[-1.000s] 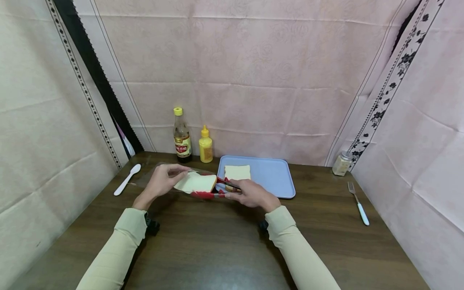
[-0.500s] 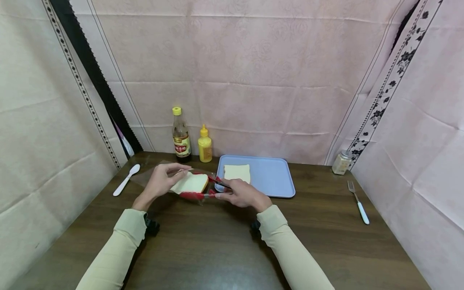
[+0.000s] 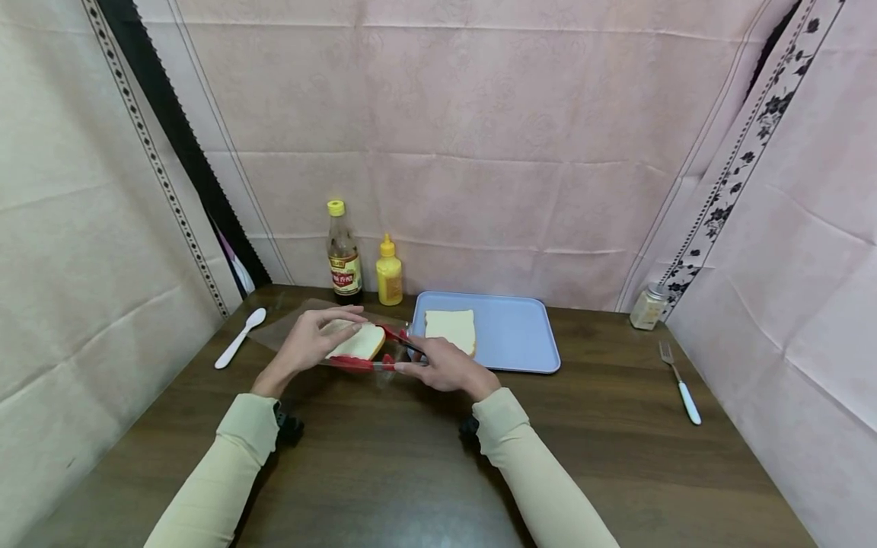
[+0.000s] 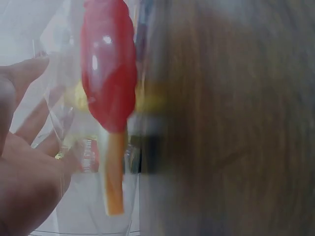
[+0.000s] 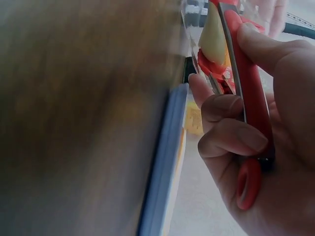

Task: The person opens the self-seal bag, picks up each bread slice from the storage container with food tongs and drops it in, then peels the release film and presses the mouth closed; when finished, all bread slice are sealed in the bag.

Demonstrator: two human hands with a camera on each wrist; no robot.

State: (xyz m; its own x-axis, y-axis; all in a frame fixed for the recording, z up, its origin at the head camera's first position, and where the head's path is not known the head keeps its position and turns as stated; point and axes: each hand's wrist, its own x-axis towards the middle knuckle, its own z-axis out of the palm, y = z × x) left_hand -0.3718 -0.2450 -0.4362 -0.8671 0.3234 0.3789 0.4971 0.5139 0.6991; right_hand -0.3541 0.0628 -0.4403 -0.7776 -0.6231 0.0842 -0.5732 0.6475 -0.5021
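Note:
My right hand [image 3: 445, 367] grips red-and-metal tongs [image 5: 250, 81], fingers curled round the handle in the right wrist view. Between the red tong tips [image 4: 109, 64] is a slice of white bread [image 3: 361, 342] with a brown crust edge. My left hand [image 3: 310, 340] holds a clear plastic bag [image 3: 279, 330] at its mouth, thumb and fingers apart with film around them. Bread and tong tips lie within the bag's mouth, above the table. How far in they reach is partly hidden by the left hand and film reflections.
A blue tray [image 3: 517, 331] bearing another bread slice [image 3: 451, 329] lies just beyond my right hand. Behind stand a sauce bottle [image 3: 345, 259] and a yellow squeeze bottle [image 3: 389, 275]. A white spoon [image 3: 240, 339] lies left; a shaker jar [image 3: 648, 307] and fork [image 3: 680, 384] lie right.
My right hand has moved left with the tongs and bread, carrying the slice further toward the left hand and into the bag. The left hand has stayed almost in place.

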